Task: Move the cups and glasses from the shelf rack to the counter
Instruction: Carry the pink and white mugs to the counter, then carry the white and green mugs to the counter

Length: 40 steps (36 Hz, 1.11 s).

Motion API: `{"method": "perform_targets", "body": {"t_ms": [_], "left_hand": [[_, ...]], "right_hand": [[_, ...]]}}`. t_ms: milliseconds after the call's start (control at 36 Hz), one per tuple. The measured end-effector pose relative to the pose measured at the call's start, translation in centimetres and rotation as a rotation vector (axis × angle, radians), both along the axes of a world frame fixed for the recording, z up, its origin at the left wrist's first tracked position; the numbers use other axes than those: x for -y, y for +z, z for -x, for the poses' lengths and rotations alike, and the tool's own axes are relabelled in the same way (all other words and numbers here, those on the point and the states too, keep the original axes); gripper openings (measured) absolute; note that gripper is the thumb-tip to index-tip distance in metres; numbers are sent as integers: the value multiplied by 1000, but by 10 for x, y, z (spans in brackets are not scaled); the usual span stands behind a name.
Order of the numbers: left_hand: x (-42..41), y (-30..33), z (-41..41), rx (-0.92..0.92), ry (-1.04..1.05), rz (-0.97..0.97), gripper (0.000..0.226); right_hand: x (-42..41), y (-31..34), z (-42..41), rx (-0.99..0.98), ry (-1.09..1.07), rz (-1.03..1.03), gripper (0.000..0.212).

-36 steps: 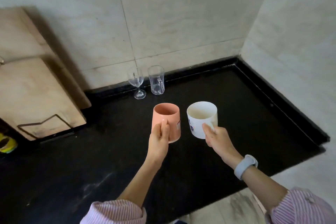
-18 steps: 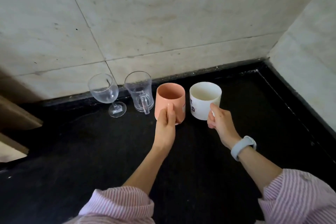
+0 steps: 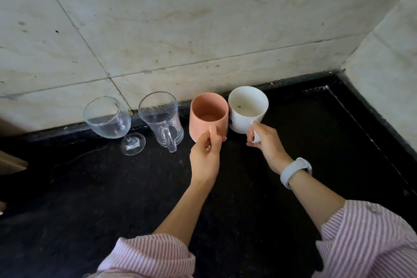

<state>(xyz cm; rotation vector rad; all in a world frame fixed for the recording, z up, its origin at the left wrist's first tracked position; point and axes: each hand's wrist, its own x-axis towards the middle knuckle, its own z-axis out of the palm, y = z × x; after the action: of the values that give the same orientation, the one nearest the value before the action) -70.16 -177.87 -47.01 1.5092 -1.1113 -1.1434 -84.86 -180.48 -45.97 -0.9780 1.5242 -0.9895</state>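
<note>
Left hand (image 3: pixel 206 153) is gripping the pink cup (image 3: pixel 208 117) by its handle side. Right hand (image 3: pixel 265 142) is grasping the white mug (image 3: pixel 247 108) handle. Both cups are touching, beside the glass mug (image 3: pixel 161 119) on the table (image 3: pixel 293 142).

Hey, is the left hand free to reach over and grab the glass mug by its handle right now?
Probably not yet. The left hand is closed on the pink mug. The glass mug stands just left of it, handle facing the person with bare counter in front, so the way looks clear once it lets go.
</note>
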Motion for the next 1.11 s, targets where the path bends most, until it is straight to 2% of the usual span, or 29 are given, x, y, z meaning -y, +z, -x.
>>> {"method": "perform_targets", "body": {"t_ms": [111, 306, 417, 556, 694, 861, 1000, 1111], "left_hand": [[-2, -4, 3, 86, 54, -28, 13], [-7, 4, 4, 271, 69, -61, 24], [-17, 19, -10, 310, -12, -80, 37], [-55, 42, -45, 556, -162, -30, 40], [-110, 67, -107, 767, -78, -5, 37], [-208, 92, -225, 961, 140, -111, 38], [-342, 124, -316, 1054, 424, -211, 37], [-481, 146, -358, 1084, 625, -299, 38]], "right_hand": [[-1, 0, 1, -106, 19, 0, 37], [-14, 4, -2, -414, -13, 107, 22], [-32, 17, -10, -589, -24, 144, 27], [-75, 42, -36, -822, -39, 288, 41], [-116, 66, -93, -828, 245, 422, 35], [-168, 94, -196, -769, 635, 526, 37], [-248, 118, -300, -770, 978, 641, 40], [-355, 137, -373, -716, 1226, 828, 39]]}}
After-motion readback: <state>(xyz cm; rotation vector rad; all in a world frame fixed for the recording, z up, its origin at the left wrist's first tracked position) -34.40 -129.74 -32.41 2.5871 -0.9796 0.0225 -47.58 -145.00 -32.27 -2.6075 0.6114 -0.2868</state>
